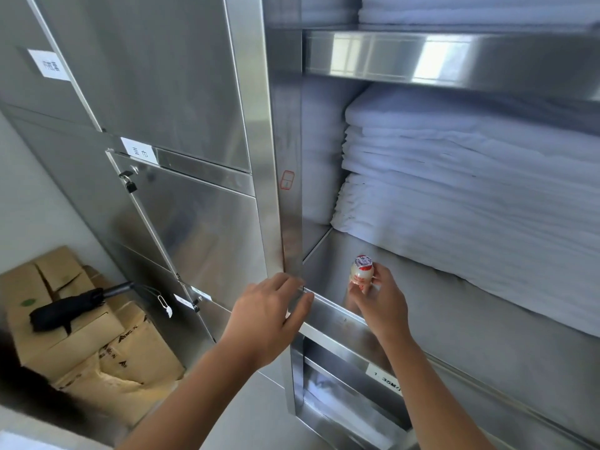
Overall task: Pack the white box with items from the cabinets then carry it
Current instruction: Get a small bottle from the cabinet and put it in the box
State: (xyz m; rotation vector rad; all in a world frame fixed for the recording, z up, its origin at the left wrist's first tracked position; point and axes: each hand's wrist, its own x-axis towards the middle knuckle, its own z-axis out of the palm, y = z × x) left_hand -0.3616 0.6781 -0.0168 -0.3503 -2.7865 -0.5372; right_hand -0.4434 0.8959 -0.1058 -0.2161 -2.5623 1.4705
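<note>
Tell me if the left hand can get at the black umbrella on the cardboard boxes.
Probably yes. The left hand only rests on the cabinet frame, holding nothing, and the umbrella lies uncovered atop the boxes, though lower down.

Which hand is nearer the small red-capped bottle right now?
Right. The right hand grips the small red-capped bottle; the left hand rests on the cabinet frame to the bottle's left, apart from it.

Two bare hands on two bare forearms.
The left hand (269,316) and right hand (380,303) are uncovered, with plain fingers and wrists. The left forearm (201,394) and right forearm (431,394) run bare to the bottom edge of the view. A dark, blurred wisp (29,378) near the lower left corner may be hair; it is too soft to tell.
</note>
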